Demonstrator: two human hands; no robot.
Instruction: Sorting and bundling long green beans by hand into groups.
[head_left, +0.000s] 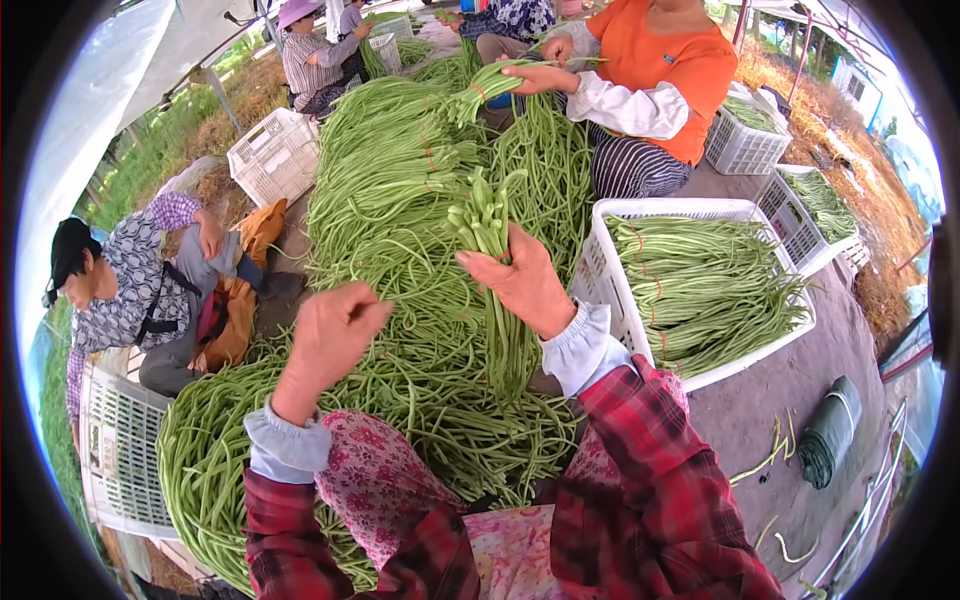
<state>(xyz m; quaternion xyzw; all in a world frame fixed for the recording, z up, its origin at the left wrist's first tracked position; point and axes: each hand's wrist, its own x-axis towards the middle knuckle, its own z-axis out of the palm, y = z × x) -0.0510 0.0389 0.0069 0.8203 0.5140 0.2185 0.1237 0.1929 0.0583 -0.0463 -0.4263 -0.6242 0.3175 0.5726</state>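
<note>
My right hand (521, 281) grips a bundle of long green beans (484, 217) near one end, upright above the heap; a bit of red band shows at the fingers. The rest of the bundle hangs down below the hand. To the left, my left hand (334, 341) is raised over the loose long beans (420, 375), fingers curled and slightly blurred, with no bean visible in it. Beyond my hands lie rows of bundles tied with red bands (405, 161). At the right, a white plastic crate (720, 379) holds more banded bundles.
A co-worker in orange (660, 67) holds a bundle across the heap. Another person (142, 292) sits at the left beside a white crate (124, 450). More filled crates (806, 217) stand at the right, and a dark green plastic roll (829, 435) lies on the ground.
</note>
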